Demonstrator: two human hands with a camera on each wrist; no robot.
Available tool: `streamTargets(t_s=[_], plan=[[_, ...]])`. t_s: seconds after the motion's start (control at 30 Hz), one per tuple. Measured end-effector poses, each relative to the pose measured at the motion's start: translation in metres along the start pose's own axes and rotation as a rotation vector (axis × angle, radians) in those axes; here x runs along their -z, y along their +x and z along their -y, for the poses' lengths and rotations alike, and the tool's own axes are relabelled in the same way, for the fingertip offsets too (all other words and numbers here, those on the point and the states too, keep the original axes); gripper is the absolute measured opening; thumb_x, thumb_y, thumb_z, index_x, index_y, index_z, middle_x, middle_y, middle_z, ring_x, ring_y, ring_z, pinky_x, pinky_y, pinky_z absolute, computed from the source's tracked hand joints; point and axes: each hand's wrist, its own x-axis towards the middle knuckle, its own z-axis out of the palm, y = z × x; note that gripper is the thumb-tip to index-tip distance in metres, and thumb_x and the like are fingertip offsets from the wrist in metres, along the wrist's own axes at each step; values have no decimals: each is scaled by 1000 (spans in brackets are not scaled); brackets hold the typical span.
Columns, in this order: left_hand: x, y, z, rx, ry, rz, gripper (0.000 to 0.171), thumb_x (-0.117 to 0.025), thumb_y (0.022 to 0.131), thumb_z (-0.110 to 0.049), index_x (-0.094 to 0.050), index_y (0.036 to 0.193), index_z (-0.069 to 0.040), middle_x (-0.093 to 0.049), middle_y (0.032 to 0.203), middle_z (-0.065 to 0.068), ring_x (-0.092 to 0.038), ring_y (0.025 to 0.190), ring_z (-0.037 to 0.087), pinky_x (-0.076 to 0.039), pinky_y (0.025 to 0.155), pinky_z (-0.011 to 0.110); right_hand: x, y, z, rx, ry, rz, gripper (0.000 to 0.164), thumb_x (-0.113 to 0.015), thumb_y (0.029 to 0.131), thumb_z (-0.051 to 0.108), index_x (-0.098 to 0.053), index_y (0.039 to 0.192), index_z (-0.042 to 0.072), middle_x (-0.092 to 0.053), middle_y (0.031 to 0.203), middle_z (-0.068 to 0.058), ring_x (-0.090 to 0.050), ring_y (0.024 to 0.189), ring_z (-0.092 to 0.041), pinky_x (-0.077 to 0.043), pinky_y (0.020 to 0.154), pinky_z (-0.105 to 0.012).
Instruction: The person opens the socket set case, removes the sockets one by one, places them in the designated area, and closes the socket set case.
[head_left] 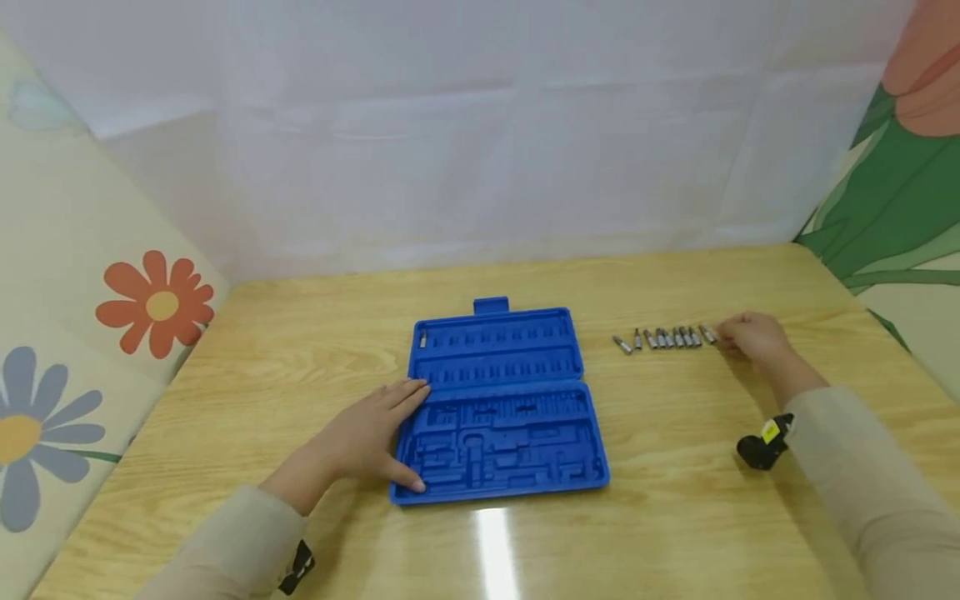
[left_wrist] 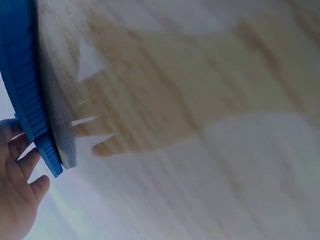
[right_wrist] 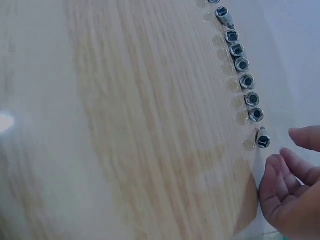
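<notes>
An unfolded blue plastic case [head_left: 498,354] has molded slots in both halves. One small metal bit socket [head_left: 423,340] sits in a slot at the upper left of its far half. My left hand [head_left: 367,429] rests on the case's left edge, fingers near the hinge and thumb at the near corner. To the right of the case, several bit sockets [head_left: 678,337] lie in a row. My right hand [head_left: 757,337] is beside the rightmost bit socket [right_wrist: 263,139]. Its thumb stands apart from the bent fingers [right_wrist: 270,185] in the right wrist view, nothing between them.
The wooden table [head_left: 315,333] carries the case and the row. A white cloth [head_left: 510,167] hangs behind its far edge, and flower-patterned panels [head_left: 67,350] flank it. Between case and row runs a strip of bare wood.
</notes>
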Motion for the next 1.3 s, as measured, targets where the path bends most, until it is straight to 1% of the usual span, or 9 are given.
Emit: streamTargets(t_s=[0.1,0.17,0.3,0.43,0.6,0.77,0.9,1.03,1.3], plan=[[-1,0,0,-1,-8,-5,119,-51,50,-78,-23,135,-1,-22,139,15,-18,126,32,-17,100,44,1,-2,0,26,8,5,12,-46,85,7,-53,85,-3,-51,60,12,-49,56,0,-45,55,-16],[-2,0,0,-2,-9,-9,119,-51,50,-79,-24,135,-1,-23,139,15,-18,126,32,-17,100,44,0,-6,5,43,-1,9,14,-45,85,8,-53,86,-4,-51,62,11,-49,57,0,-45,55,-17],[-2,-1,1,-6,6,-22,119,-49,49,-80,-25,135,-1,-25,138,15,-20,125,31,-18,100,44,-10,-14,18,70,-48,36,32,-43,88,15,-47,103,-13,-51,74,6,-49,63,0,-46,61,-17],[-3,-1,0,-7,10,-30,119,-49,49,-80,-26,135,-1,-26,137,15,-22,125,30,-18,100,44,-28,-16,33,58,-31,110,38,-42,90,19,-44,111,-12,-52,85,-1,-51,71,-4,-46,68,-22],[-3,0,0,-5,-1,-28,119,-49,49,-80,-26,135,-1,-26,137,14,-21,125,30,-18,100,45,-61,-22,51,88,-7,236,40,-42,91,20,-40,114,-12,-51,91,-8,-50,79,-12,-43,79,-33],[-2,-1,0,3,-8,-22,119,-50,49,-80,-26,135,-2,-26,138,14,-21,125,29,-17,100,44,-104,-27,68,97,51,331,33,-45,90,16,-44,109,-10,-52,94,-12,-51,81,-16,-42,81,-37],[-1,-1,1,4,-16,-19,118,-51,49,-80,-26,135,-2,-25,138,13,-21,125,29,-17,101,44,-138,-28,82,108,43,388,30,-48,88,17,-47,107,-7,-52,98,-16,-51,83,-21,-43,79,-37],[-1,-1,1,2,-22,-20,118,-50,48,-80,-26,135,-3,-25,138,13,-21,126,29,-17,101,44,-169,-26,96,107,2,412,27,-51,87,19,-51,105,-2,-53,101,-16,-51,86,-25,-45,76,-34],[0,0,0,2,-32,-18,118,-51,48,-80,-27,134,-2,-26,138,13,-20,126,29,-17,101,43,-219,-18,115,88,-18,468,21,-53,86,16,-55,100,0,-56,98,-13,-54,85,-22,-46,72,-30]])
